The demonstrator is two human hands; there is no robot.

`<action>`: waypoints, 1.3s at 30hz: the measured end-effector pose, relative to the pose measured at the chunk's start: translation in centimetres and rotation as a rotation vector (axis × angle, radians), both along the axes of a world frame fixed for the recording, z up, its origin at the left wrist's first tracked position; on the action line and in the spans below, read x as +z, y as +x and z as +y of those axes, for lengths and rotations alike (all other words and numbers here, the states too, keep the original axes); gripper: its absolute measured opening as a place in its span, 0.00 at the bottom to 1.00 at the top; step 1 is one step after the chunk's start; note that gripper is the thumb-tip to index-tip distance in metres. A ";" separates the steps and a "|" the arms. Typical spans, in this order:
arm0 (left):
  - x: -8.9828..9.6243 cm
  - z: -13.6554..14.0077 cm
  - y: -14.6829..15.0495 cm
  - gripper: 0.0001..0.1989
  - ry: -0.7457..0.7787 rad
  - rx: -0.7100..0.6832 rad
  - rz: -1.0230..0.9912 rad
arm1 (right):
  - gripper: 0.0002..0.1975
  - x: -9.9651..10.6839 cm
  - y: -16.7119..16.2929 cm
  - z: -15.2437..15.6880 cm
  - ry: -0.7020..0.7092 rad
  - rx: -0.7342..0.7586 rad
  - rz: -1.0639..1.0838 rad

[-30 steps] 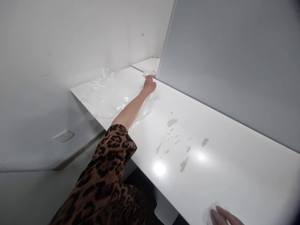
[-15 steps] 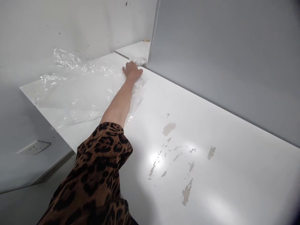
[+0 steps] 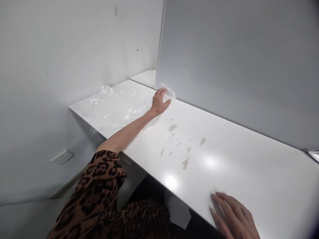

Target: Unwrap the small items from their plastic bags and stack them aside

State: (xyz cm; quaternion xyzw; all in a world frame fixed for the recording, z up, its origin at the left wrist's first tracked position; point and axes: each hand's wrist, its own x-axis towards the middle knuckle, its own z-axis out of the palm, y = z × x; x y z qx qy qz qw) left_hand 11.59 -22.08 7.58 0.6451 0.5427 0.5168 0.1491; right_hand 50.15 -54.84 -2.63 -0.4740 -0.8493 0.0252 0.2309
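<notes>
My left hand (image 3: pixel 160 102) is stretched across the white tabletop (image 3: pixel 239 159) near its back edge. Its curled fingers hold a bunched bit of clear plastic film (image 3: pixel 169 91), which sticks out past the fingertips against the grey panel. More of the crinkled see-through film lies spread over the left end of the table, behind that forearm. My right hand (image 3: pixel 235 214) is low over the front part of the tabletop, thumb and fingers apart. A faint pale edge shows by its fingertips; I cannot make out whether it is film or a reflection.
Grey-brown worn patches (image 3: pixel 185 162) mark the tabletop's middle. A tall grey panel (image 3: pixel 236 66) rises along the back edge, and a white wall (image 3: pixel 74 49) stands at the left. Below the table's left end is a wall socket (image 3: pixel 62 157). A white ledge (image 3: pixel 146 78) shows beyond the corner.
My left hand has moved right along the back edge, with film at its fingers. My right hand has come into view at the lower right. The view has shifted, showing more of the table.
</notes>
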 end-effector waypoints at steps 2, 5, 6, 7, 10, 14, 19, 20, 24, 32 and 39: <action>1.1 -3.7 2.3 0.22 0.005 -0.184 -0.071 | 0.21 0.7 0.0 0.3 -0.045 0.023 0.056; 1.9 -8.7 5.8 0.17 -0.098 -0.447 -0.259 | 0.20 1.3 -0.2 1.0 -0.173 -0.100 0.288; 1.9 -10.1 7.1 0.15 -0.148 -0.527 -0.346 | 0.22 1.6 -0.3 1.6 -0.202 -0.209 0.421; 1.8 -11.3 8.3 0.14 -0.202 -0.600 -0.443 | 0.24 1.9 -0.5 2.3 -0.212 -0.334 0.558; 0.9 -13.5 12.0 0.11 -0.359 -0.762 -0.737 | 0.26 3.4 -1.0 5.6 -0.355 -0.474 1.065; -0.8 -14.5 16.2 0.09 -0.565 -0.829 -1.026 | 0.28 5.6 -1.8 10.0 -0.744 -0.228 1.528; -2.4 -13.7 19.5 0.07 -0.693 -0.720 -1.260 | 0.26 6.8 -3.1 12.5 -0.890 -0.061 1.615; -2.7 -13.5 19.9 0.07 -0.704 -0.711 -1.278 | 0.25 6.9 -3.3 12.8 -0.887 -0.074 1.630; -3.7 -12.8 20.6 0.14 -0.792 -0.836 -1.294 | 0.27 7.1 -3.3 14.4 -0.764 -0.094 1.623; -3.7 -12.3 19.5 0.40 -0.910 -0.918 -1.105 | 0.21 6.3 -1.7 16.3 -0.513 -0.095 1.445; -4.2 -13.3 21.0 0.19 -0.869 -0.981 -0.816 | 0.24 5.5 -1.4 15.9 -0.360 -0.079 1.306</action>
